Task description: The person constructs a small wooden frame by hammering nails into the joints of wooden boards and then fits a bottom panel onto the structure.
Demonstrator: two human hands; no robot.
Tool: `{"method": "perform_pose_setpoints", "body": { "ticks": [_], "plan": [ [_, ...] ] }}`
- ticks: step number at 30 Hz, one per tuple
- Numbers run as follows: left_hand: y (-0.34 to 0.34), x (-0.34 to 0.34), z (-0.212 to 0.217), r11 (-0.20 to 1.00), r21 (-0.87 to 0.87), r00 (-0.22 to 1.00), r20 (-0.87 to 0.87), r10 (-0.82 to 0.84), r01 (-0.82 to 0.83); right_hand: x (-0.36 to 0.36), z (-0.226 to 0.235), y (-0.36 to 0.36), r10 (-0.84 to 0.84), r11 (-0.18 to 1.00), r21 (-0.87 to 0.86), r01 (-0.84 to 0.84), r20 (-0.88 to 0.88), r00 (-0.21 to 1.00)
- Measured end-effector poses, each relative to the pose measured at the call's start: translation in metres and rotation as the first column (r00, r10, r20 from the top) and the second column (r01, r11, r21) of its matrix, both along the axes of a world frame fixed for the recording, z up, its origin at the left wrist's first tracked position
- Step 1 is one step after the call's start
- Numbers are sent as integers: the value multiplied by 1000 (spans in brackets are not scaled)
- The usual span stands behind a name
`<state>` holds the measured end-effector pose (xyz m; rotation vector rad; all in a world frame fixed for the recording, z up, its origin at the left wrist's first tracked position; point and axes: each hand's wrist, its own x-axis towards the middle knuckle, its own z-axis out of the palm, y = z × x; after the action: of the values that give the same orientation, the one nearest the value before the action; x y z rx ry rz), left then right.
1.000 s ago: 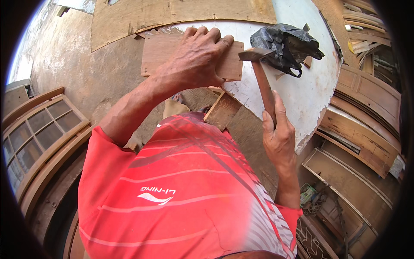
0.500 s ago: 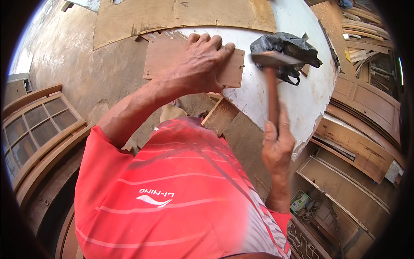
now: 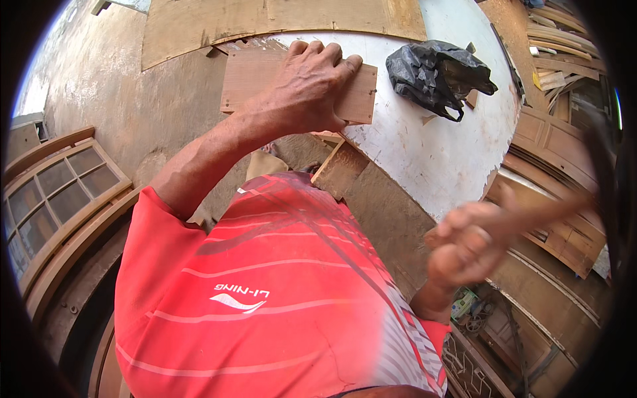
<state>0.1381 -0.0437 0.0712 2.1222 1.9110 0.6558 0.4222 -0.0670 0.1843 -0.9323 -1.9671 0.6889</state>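
In the head view, a person in a red shirt (image 3: pixel 265 278) works amid timber, left hand (image 3: pixel 308 93) clamped across a flat wooden board (image 3: pixel 252 69), fingers bent over its far edge and thumb at the near one. The board lies crosswise at the top of the scene, left of centre, overlapping the edge of a white worktop (image 3: pixel 424 159); whether it rests there cannot be told. Small dark spots mark the wood near both ends.

Out to the right, well apart from the board, the right hand (image 3: pixel 464 249) is closed around the handle of a hammer (image 3: pixel 544 215). The handle's butt pokes out on the left of the fist, while the shaft slants up to the right, its far end a dark blur close to the rim of the scene.

A crumpled black plastic bag (image 3: pixel 431 73) sits on the worktop, just right of the board. Beyond them spreads a sheet of plywood (image 3: pixel 279 16), and a wooden block (image 3: pixel 342 169) shows between the board and the shirt. A paned window frame (image 3: pixel 70 197) leans at far left; wood strips (image 3: pixel 561 33) and a panelled door (image 3: pixel 564 139) line the right side.
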Motion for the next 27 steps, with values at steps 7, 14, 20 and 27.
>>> {"method": "perform_pose_setpoints", "body": {
  "ticks": [7, 14, 20, 27],
  "plan": [
    [-1, 3, 1, 1000, 2, 1000, 9, -6, 6, 11, -58, 15, -33, 999, 22, 25, 554, 832],
    [-2, -1, -7, 1000, 22, 1000, 5, 20, -20, 4, -10, 10, 127, 981, 166, -97, -182, 975],
    [-6, 5, -4, 999, 15, 999, 27, -32, 31, 8, -74, 19, 60, 948, -271, 168, 669, 741],
    [-2, 0, -6, 999, 47, 1000, -11, 26, -26, 5, 0, 17, 85, 978, 209, -10, -352, 932]
  ]
}}
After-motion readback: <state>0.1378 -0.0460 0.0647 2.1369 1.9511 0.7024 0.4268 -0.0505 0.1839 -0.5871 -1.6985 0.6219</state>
